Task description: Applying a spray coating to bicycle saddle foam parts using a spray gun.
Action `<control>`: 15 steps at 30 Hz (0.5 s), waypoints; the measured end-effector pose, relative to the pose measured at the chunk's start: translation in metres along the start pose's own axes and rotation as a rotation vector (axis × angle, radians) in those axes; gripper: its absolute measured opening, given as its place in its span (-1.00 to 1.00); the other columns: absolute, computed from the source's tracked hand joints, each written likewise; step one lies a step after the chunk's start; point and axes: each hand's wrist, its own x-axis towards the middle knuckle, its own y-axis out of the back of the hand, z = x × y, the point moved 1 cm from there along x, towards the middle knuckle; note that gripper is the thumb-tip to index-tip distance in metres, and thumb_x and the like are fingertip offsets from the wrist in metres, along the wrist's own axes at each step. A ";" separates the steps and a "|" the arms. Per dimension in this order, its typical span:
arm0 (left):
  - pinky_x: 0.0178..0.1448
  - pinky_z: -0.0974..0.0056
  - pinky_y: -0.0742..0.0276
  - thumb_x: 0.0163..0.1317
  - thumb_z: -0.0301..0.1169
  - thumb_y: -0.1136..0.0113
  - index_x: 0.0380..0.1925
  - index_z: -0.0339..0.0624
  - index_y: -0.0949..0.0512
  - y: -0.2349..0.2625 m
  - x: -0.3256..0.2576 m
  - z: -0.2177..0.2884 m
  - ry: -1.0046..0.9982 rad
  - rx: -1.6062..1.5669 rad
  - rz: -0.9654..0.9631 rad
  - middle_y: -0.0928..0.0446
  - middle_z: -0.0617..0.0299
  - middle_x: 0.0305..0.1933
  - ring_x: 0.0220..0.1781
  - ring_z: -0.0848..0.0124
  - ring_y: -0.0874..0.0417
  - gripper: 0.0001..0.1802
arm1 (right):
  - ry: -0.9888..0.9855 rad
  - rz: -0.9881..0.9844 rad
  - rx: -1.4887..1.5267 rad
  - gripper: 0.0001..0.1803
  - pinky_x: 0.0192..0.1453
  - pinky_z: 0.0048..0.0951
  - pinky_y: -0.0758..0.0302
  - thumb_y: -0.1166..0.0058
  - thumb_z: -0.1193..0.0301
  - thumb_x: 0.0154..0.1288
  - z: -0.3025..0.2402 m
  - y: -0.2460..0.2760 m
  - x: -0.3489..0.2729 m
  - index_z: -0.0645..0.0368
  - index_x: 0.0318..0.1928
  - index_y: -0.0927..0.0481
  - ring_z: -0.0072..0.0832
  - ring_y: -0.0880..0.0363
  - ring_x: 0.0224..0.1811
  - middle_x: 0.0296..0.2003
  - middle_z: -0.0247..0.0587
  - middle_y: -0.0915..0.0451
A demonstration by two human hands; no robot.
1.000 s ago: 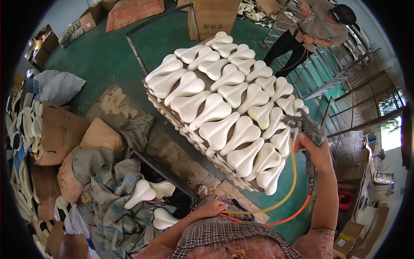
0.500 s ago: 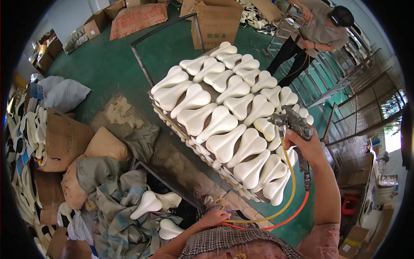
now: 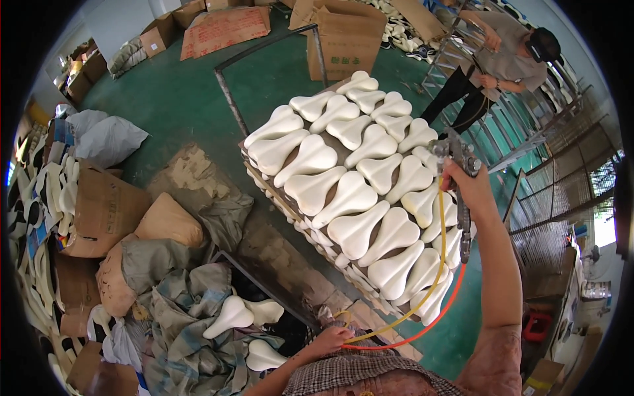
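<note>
White foam bicycle saddle pads [image 3: 353, 228] lie in rows over the top of a cart [image 3: 264, 188], with more layers below. My right hand [image 3: 467, 188] is wrapped round a metal spray gun [image 3: 456, 153], raised over the right side of the rows. A yellow hose [image 3: 441, 251] and an orange hose [image 3: 451, 297] hang from the gun and loop back toward my waist. There, my left hand [image 3: 332, 340] is closed round the hoses, close to my checked apron [image 3: 330, 376].
Left of me are grey-green sacks [image 3: 185, 317], loose saddle pads [image 3: 231, 317] and a cardboard box [image 3: 109, 208]. The cart's metal handle [image 3: 231, 99] rises at the far side. Another person [image 3: 505, 66] stands by metal racks [image 3: 508, 132] at far right.
The view has shifted, so the cart sits lower and further right. My right hand has moved the spray gun away from me along the rows. My left hand still grips the hoses.
</note>
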 end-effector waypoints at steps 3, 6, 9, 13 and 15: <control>-0.12 0.29 -0.45 0.30 -0.07 0.05 -0.26 -0.44 -0.56 0.001 -0.006 0.010 0.015 -0.097 0.039 -0.61 0.00 -0.35 -0.27 0.33 -0.61 -0.47 | -0.003 0.033 0.005 -0.76 -0.40 -0.51 -0.47 -0.15 0.32 0.22 -0.005 0.002 0.006 0.27 -0.41 -0.52 -0.53 -0.51 -0.56 -0.58 -0.29 -0.52; -0.37 0.38 -0.40 0.31 -0.09 0.01 -0.21 -0.34 -0.58 0.001 -0.001 -0.024 -0.149 -0.055 0.120 -0.57 0.19 -0.45 -0.50 0.51 -0.50 -0.53 | -0.012 -0.058 0.071 -0.77 -0.40 -0.52 -0.48 -0.15 0.33 0.22 -0.014 -0.017 -0.002 0.27 -0.39 -0.51 -0.53 -0.51 -0.56 -0.57 -0.29 -0.52; -0.27 0.35 -0.44 0.31 -0.08 0.01 -0.25 -0.35 -0.59 0.003 -0.004 -0.015 -0.108 -0.080 0.102 -0.59 0.17 -0.45 -0.43 0.46 -0.54 -0.53 | -0.008 -0.124 0.090 -0.76 -0.41 -0.54 -0.47 -0.15 0.33 0.22 -0.013 -0.029 -0.003 0.28 -0.38 -0.51 -0.54 -0.51 -0.56 -0.57 -0.28 -0.52; -0.19 0.34 -0.44 0.31 -0.08 0.02 -0.27 -0.33 -0.59 0.002 -0.002 -0.015 -0.013 -0.073 0.080 -0.59 0.17 -0.45 -0.36 0.44 -0.56 -0.53 | -0.033 -0.085 -0.012 -0.77 -0.41 -0.53 -0.47 -0.15 0.34 0.22 -0.004 -0.010 -0.001 0.26 -0.36 -0.46 -0.59 -0.50 -0.57 -0.57 -0.31 -0.52; -0.18 0.27 -0.45 0.31 -0.06 0.08 -0.30 -0.36 -0.57 0.002 -0.004 -0.015 -0.114 0.056 0.083 -0.59 0.05 -0.43 -0.34 0.30 -0.60 -0.49 | -0.038 -0.155 -0.016 -0.76 -0.41 -0.55 -0.46 -0.16 0.33 0.21 -0.004 -0.009 -0.016 0.26 -0.35 -0.47 -0.59 -0.49 -0.57 -0.58 -0.31 -0.51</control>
